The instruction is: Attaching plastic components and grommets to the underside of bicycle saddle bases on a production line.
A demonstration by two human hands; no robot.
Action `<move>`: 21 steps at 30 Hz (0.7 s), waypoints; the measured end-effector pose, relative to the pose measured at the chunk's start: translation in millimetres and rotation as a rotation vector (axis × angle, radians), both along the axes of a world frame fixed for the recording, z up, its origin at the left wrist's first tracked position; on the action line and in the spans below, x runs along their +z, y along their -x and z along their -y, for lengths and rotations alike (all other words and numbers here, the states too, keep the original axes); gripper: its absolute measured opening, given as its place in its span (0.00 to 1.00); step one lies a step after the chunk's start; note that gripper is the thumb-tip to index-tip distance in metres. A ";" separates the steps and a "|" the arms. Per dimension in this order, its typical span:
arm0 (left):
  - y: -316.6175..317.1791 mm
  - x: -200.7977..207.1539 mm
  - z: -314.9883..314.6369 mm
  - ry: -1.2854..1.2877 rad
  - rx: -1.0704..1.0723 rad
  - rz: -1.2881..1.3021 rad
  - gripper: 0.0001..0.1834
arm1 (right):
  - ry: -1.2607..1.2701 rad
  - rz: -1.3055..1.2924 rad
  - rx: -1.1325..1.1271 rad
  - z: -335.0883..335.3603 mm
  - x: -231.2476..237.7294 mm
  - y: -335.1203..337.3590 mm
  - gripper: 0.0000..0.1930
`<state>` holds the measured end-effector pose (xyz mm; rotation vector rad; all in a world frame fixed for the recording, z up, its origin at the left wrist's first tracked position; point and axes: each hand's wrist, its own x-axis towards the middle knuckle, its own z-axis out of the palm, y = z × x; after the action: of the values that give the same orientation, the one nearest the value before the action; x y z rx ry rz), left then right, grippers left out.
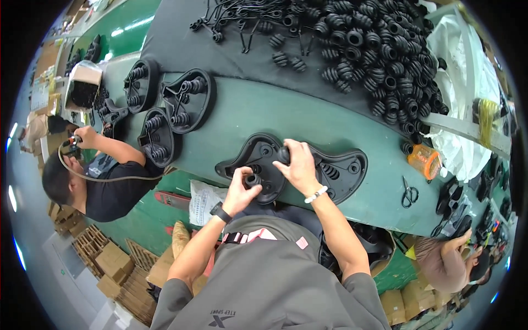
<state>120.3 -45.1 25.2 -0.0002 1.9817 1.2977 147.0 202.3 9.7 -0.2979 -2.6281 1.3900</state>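
Note:
Two black saddle-shaped shells lie hollow side up on the green table in front of me. My left hand [237,193] is over the near side of the left shell [266,181], its fingers closed round a black ribbed spring-like piece [252,180] whose round open end faces up. Between the two shells, my right hand [300,167] pinches another black ribbed piece [283,155], partly hidden by the fingers. The right shell [352,171] has a ribbed piece [330,171] inside its hollow.
A large heap of ribbed black pieces [379,55] and bent black wire frames [250,22] cover the far mat. Several fitted saddle shells [190,102] stand left. Scissors [409,193] and an orange tub [424,161] lie right. A co-worker [110,181] works at left, another [445,264] at right.

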 end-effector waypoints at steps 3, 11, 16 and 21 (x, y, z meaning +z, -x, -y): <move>-14.4 18.5 -15.4 0.042 -0.376 -0.362 0.31 | -0.243 0.005 0.227 29.2 -6.8 17.8 0.30; -29.2 -26.3 0.2 0.019 -0.675 -0.825 0.28 | -0.332 0.123 0.292 57.8 -14.8 33.1 0.33; -14.7 -24.3 8.1 0.006 -0.711 -0.797 0.28 | -0.340 0.128 0.351 54.5 -26.6 34.0 0.27; -0.4 -26.9 15.3 0.036 -0.839 -0.827 0.25 | -0.388 0.054 0.141 73.1 -34.9 28.3 0.27</move>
<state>120.7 -60.4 -1.7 1.3828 2.2216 0.7214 118.7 129.2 -25.2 -0.1034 -2.9336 0.8825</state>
